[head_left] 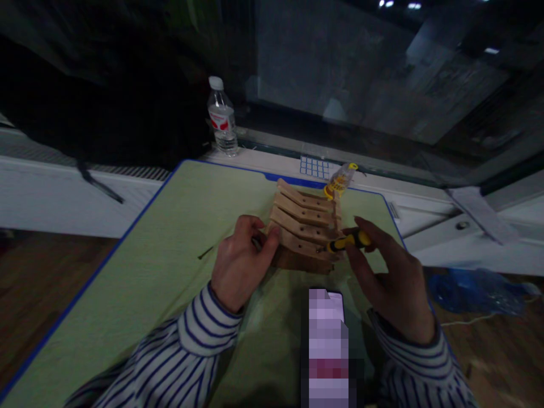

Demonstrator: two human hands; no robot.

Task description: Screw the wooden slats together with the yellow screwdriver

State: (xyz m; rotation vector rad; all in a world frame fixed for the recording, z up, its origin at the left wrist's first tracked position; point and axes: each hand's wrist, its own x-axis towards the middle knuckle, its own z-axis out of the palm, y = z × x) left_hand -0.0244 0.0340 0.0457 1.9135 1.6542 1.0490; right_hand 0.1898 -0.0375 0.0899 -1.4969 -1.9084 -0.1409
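A wooden rack of several slanted slats (304, 224) stands on the green mat (170, 266). My left hand (242, 263) grips its near left corner, fingers curled round the edge of the lowest slat. My right hand (391, 283) holds a yellow and black screwdriver (351, 242) in its fingertips, the tip pointing left at the right side of the lowest slat. Both sleeves are striped blue and white.
A phone (327, 334) lies on the mat near me, between my arms. A small clear bag with yellow print (340, 181) lies behind the rack. A water bottle (222, 118) stands on the white ledge beyond the mat. A blue plastic bag (476, 292) lies at right.
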